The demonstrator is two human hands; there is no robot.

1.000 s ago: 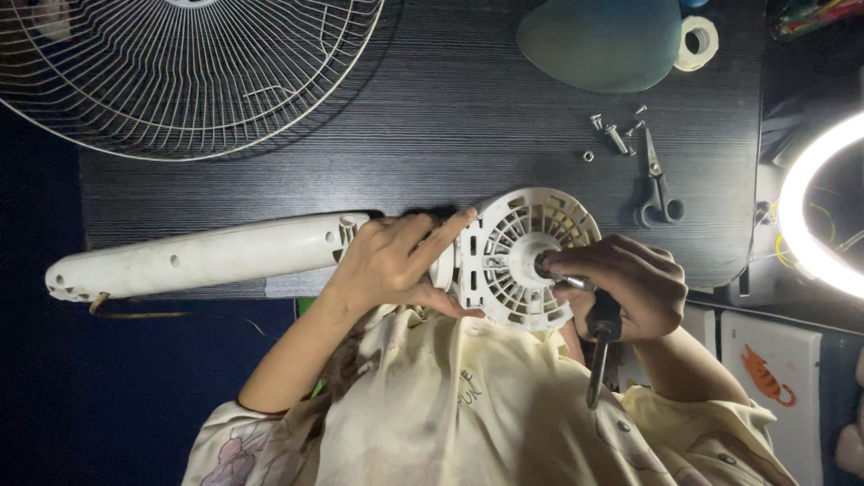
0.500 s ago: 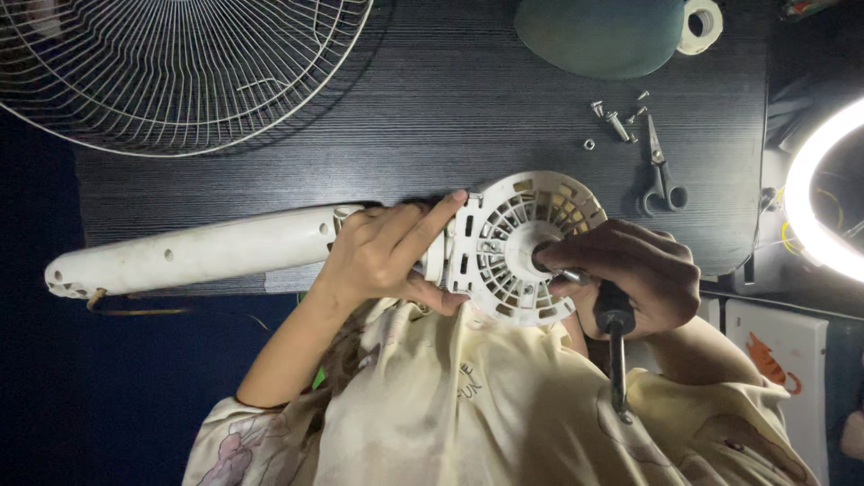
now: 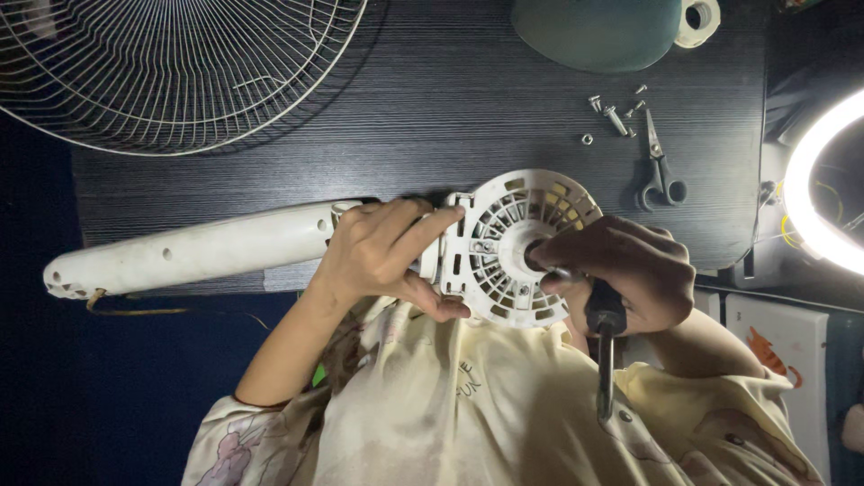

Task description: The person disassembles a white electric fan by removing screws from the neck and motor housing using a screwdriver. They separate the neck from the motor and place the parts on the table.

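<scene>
A white fan motor housing [image 3: 504, 243], round with slotted vents, lies at the near edge of the dark table, joined to a long white stand arm [image 3: 189, 250] stretching left. My left hand [image 3: 387, 252] grips the housing's neck, index finger laid along its rim. At the housing's hub, my right hand [image 3: 630, 274] is closed around a black-handled screwdriver [image 3: 605, 351]. The tool's shaft points toward me and its tip end is hidden under my fingers.
A wire fan grille [image 3: 171, 67] lies at the far left. Loose screws and nuts [image 3: 614, 115] and small scissors [image 3: 660, 171] sit at the right. A teal rounded object [image 3: 594, 31] and a tape roll [image 3: 699, 20] are at the back. A ring light [image 3: 814, 193] glows on the right.
The housing and both hands shifted slightly left and away. The screwdriver handle swung a little in my right hand. The view drifted, moving the table things upward.
</scene>
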